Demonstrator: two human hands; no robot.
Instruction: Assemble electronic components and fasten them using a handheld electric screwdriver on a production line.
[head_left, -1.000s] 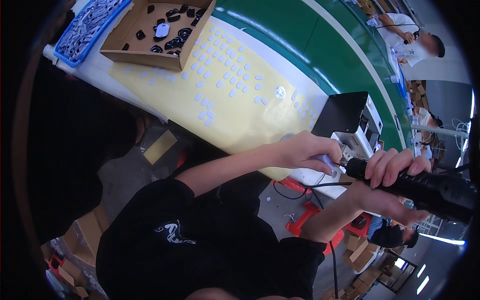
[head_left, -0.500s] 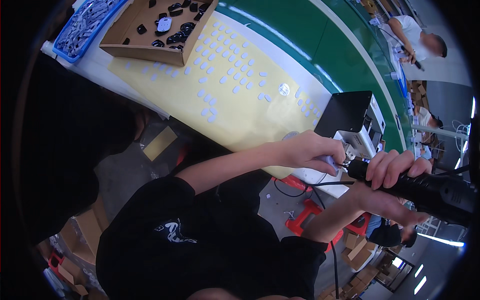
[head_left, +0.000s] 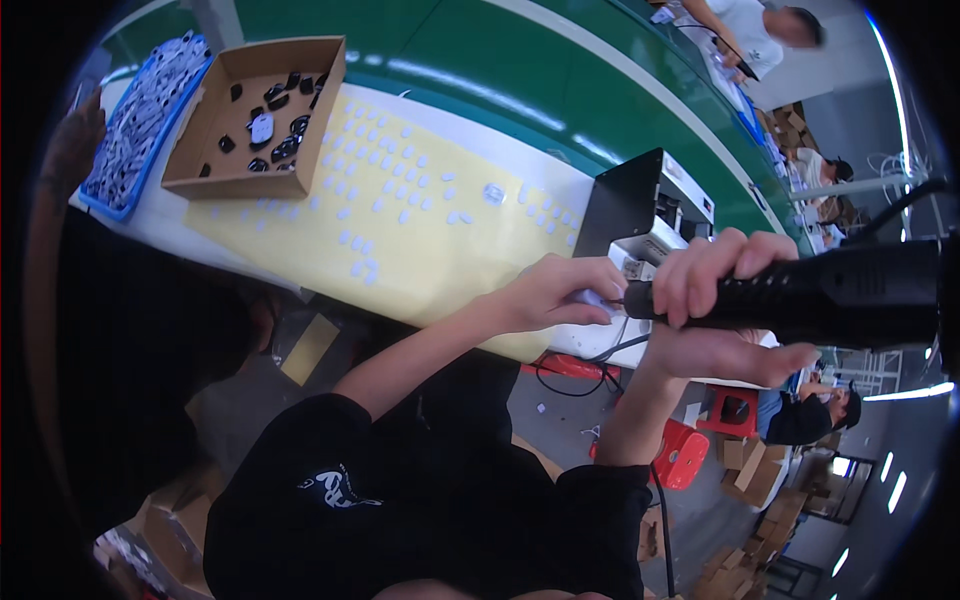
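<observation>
My right hand [head_left: 715, 295] is wrapped round a thick black electric screwdriver [head_left: 830, 295] lying almost level, its tip pointing left. Pinched in the fingers of my left hand [head_left: 560, 292] is a small pale plastic part [head_left: 592, 303], mostly hidden by the fingers. The screwdriver's tip meets this part or sits right at it; I cannot tell if they touch. Just beyond both hands stands a black and white machine [head_left: 640, 215], likely a screw feeder. Left of it, many small pale oval pieces [head_left: 405, 175] lie spread on a yellow sheet [head_left: 430, 270].
A cardboard box [head_left: 240, 187] holds black glossy parts and one pale piece. Beside it stands a blue tray [head_left: 112, 208] of grey-white parts. A person in dark clothing [head_left: 140, 330] is at the left. Black cable [head_left: 662, 530] hangs near my right arm; red stools [head_left: 680, 452] stand below.
The view has shifted, so the table contents sit lower and further left. The screwdriver has swung to nearly level, and its tip is closer to the part in my left hand.
</observation>
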